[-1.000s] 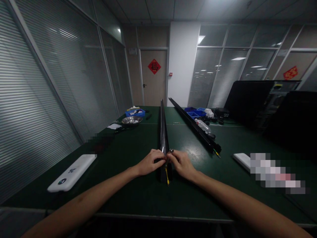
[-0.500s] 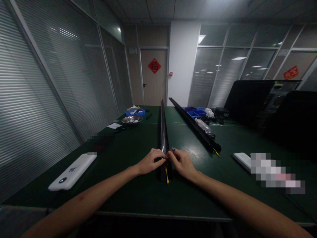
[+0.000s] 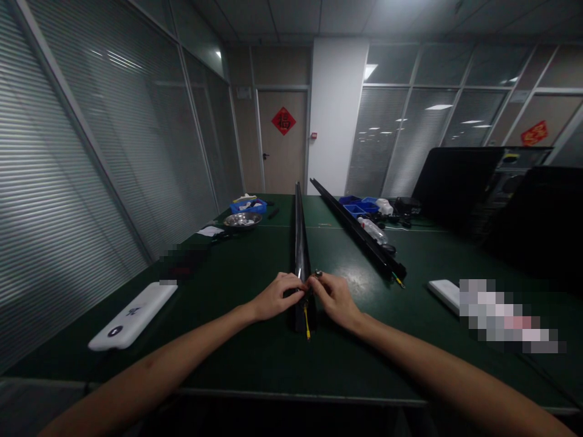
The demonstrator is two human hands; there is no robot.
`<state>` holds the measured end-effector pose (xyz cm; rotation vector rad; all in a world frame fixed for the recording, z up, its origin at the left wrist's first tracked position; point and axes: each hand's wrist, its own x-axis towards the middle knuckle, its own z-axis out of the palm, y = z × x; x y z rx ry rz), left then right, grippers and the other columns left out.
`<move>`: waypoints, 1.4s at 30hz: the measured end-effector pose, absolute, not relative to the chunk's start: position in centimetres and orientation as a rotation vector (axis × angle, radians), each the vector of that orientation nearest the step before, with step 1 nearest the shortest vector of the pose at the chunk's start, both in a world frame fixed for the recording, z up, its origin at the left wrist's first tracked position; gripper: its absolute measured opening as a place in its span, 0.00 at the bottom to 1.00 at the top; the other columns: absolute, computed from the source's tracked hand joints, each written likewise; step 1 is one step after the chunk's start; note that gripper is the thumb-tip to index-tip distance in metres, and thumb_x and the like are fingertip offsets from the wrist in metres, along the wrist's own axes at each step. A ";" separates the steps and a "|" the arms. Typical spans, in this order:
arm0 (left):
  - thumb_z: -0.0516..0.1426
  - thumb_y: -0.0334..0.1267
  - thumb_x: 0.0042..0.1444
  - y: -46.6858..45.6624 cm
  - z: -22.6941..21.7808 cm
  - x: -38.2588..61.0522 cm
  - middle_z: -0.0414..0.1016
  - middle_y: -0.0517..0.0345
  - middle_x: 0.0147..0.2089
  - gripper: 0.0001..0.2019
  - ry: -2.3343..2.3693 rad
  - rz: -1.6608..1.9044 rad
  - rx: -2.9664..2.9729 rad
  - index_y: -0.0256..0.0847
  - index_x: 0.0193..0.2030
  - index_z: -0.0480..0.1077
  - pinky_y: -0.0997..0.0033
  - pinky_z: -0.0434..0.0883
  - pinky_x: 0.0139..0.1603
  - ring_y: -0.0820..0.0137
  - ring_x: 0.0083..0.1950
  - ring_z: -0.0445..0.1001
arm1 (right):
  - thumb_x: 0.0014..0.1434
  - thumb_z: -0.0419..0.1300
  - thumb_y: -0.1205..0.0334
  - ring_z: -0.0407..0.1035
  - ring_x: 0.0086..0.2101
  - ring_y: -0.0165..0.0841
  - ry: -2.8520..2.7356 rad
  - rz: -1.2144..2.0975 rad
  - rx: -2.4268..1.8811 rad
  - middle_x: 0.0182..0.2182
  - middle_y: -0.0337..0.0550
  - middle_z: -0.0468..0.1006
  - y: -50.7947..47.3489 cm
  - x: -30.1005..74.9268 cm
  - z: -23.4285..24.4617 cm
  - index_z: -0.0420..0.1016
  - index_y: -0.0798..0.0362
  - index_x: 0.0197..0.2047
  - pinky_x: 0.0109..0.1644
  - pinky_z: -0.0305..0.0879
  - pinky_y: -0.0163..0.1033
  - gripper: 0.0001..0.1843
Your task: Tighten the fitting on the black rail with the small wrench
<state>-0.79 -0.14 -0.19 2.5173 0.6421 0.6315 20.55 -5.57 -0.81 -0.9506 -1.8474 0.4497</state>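
Observation:
A long black rail [image 3: 299,237] lies lengthwise down the middle of the green table [image 3: 237,340], its near end just in front of me. My left hand [image 3: 276,296] is closed on the rail's near end from the left. My right hand [image 3: 334,298] sits against the rail from the right, its fingertips pinched on a small metal part [image 3: 317,274] at the rail's top. A thin yellow wire [image 3: 306,321] hangs out of the rail's end between my hands.
A second black rail [image 3: 359,233] with a yellow-tipped end lies diagonally to the right. A white device [image 3: 132,315] rests at the left, a white box [image 3: 444,292] at the right. A metal bowl [image 3: 242,221], blue bins [image 3: 359,208], a plastic bottle [image 3: 373,230] and dark monitors [image 3: 460,182] stand further back.
My hands have stayed almost still on the rail's end; the right fingertips with the small metal part have shifted very slightly.

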 end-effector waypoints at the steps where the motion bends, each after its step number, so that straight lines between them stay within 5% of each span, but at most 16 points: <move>1: 0.53 0.40 0.70 -0.1 -0.2 -0.8 0.78 0.55 0.52 0.10 0.641 0.635 2.515 0.42 0.50 0.74 0.61 0.58 0.62 0.62 0.57 0.71 | 0.73 0.52 0.56 0.67 0.26 0.30 -1.840 0.451 -0.961 0.27 0.39 0.73 -5.6 20.5 -0.9 0.75 0.55 0.34 0.31 0.60 0.34 0.18; 16: 0.52 0.41 0.69 -0.5 0.1 -0.6 0.78 0.55 0.47 0.10 0.647 0.630 2.523 0.41 0.45 0.74 0.61 0.59 0.60 0.62 0.53 0.72 | 0.74 0.50 0.58 0.70 0.31 0.32 -1.971 0.470 -0.863 0.31 0.41 0.75 -5.3 20.8 -0.7 0.75 0.53 0.36 0.38 0.64 0.36 0.17; 25: 0.53 0.40 0.69 -0.4 0.1 -0.7 0.78 0.55 0.51 0.10 0.648 0.639 2.508 0.42 0.50 0.74 0.61 0.58 0.62 0.62 0.56 0.71 | 0.72 0.53 0.56 0.67 0.25 0.30 -1.838 0.422 -0.979 0.26 0.39 0.73 -5.7 20.4 -0.7 0.75 0.55 0.33 0.29 0.59 0.34 0.18; 42: 0.52 0.41 0.70 -0.4 0.0 -0.7 0.78 0.55 0.51 0.10 0.647 0.625 2.513 0.42 0.50 0.73 0.62 0.59 0.62 0.62 0.56 0.71 | 0.73 0.50 0.54 0.69 0.30 0.33 -1.887 0.476 -0.919 0.30 0.42 0.76 -5.5 20.7 -0.6 0.75 0.54 0.35 0.36 0.64 0.36 0.19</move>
